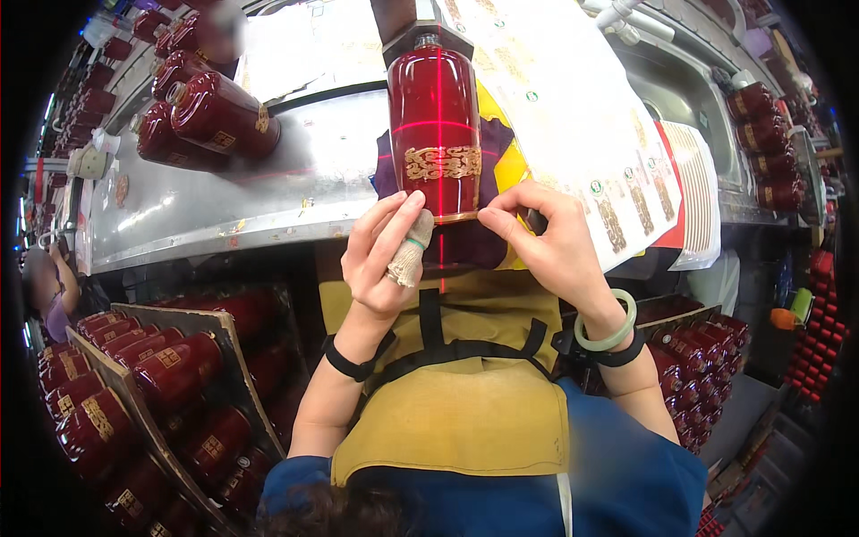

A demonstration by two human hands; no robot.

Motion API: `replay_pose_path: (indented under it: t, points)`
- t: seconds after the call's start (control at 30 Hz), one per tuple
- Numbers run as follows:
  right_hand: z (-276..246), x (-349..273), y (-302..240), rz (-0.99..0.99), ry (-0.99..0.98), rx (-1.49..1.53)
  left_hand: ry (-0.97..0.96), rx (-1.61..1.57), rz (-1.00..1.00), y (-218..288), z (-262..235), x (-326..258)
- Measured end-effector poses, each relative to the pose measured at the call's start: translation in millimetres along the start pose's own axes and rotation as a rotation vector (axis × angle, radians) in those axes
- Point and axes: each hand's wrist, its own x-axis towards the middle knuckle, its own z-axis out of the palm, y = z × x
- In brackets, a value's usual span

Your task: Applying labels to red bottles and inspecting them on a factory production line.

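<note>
A glossy dark red bottle (pixel 436 112) lies with its neck pointing away from me and a gold scrollwork band near its base. Red laser lines cross it. A thin gold line (pixel 455 217) runs along its base edge. At the base's lower left, my left hand (pixel 380 251) grips the bottle; one digit wears a pale cloth sleeve (pixel 409 253) tied with a green band. On the opposite corner, my right hand (pixel 546 233) closes thumb and forefinger in a pinch; anything between them is too small to make out. Under the bottle lies dark purple cloth (pixel 489 190).
Two red bottles (pixel 224 116) lean together on the metal bench (pixel 313 148) at left. White decal sheets (pixel 573 107) cover the right side, near a sink (pixel 684 85). A dark holder (pixel 407 40) meets the bottle's neck. Wooden racks of bottles (pixel 179 358) stand below left.
</note>
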Motion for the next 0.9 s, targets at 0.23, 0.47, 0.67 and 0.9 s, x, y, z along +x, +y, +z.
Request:
replay_pose_path:
  t: [0.23, 0.47, 0.67, 0.9]
  points:
    - [1, 1, -1, 0.031, -0.025, 0.007, 0.002, 0.224, 0.111, 13, 2, 8]
    - [1, 1, -1, -0.02, 0.017, 0.011, 0.014, 0.016, 0.039, 1, 3, 7]
    - [-9, 3, 0, -0.033, -0.012, -0.039, 0.036, 0.008, -0.045, 2, 2, -4]
    - [-16, 1, 0, 0.006, -0.023, -0.077, 0.04, 0.072, -0.003, 12, 6, 4]
